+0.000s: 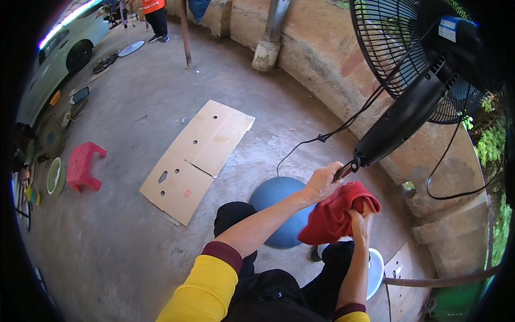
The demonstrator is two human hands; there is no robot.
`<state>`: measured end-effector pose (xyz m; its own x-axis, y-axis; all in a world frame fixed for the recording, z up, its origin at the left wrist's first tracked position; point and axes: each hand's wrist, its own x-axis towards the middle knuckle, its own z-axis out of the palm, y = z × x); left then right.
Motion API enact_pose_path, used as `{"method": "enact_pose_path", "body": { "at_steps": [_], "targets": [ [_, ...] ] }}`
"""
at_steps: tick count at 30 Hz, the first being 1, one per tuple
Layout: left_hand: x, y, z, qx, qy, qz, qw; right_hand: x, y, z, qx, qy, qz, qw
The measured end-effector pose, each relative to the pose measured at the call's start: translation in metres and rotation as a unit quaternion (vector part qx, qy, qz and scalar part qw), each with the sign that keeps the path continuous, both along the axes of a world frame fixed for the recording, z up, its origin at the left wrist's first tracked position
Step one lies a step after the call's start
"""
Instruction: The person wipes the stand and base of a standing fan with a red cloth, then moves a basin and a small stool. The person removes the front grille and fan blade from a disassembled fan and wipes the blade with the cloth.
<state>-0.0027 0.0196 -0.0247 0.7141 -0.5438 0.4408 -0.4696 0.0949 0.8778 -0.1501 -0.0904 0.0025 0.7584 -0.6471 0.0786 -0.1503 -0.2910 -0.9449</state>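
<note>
Before me stands a black pedestal fan [396, 116] with a wire grille and a round blue-grey base [277, 217] on the floor. My left hand [324, 183] is closed around the fan's pole, just below its black neck. My right hand [362, 221] grips a red cloth [338, 215], which is bunched up close to the pole and hides part of it and some of my fingers. A black power cord [321, 138] hangs from the fan in loops.
Flat cardboard [197, 161] lies on the concrete floor. A pink stool [82, 167] and a green basin [56, 176] are at left. A low wall [322, 80] runs along the right. A person [156, 20] stands far back near a car [68, 52]. A white basin [375, 273] sits at lower right.
</note>
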Motion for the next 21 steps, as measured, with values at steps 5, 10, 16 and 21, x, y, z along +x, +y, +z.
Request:
{"method": "enact_pose_path", "body": {
  "at_steps": [5, 10, 16, 21],
  "targets": [
    [0.000, -0.005, -0.009, 0.047, 0.000, 0.027, 0.999, -0.015, -0.008, 0.012, 0.021, 0.049, 0.023, 0.998],
    [-0.003, 0.004, -0.017, 0.053, -0.042, 0.058, 0.996, -0.020, -0.009, 0.011, -0.011, 0.025, 0.037, 0.999],
    [-0.018, 0.052, -0.017, 0.142, -0.018, 0.021, 0.990, -0.022, 0.007, 0.033, -0.031, 0.154, 0.193, 0.969],
    [-0.063, 0.097, -0.016, 0.096, 0.175, -0.027, 0.979, -0.002, 0.041, -0.002, -0.050, 0.091, 0.263, 0.959]
  ]
}}
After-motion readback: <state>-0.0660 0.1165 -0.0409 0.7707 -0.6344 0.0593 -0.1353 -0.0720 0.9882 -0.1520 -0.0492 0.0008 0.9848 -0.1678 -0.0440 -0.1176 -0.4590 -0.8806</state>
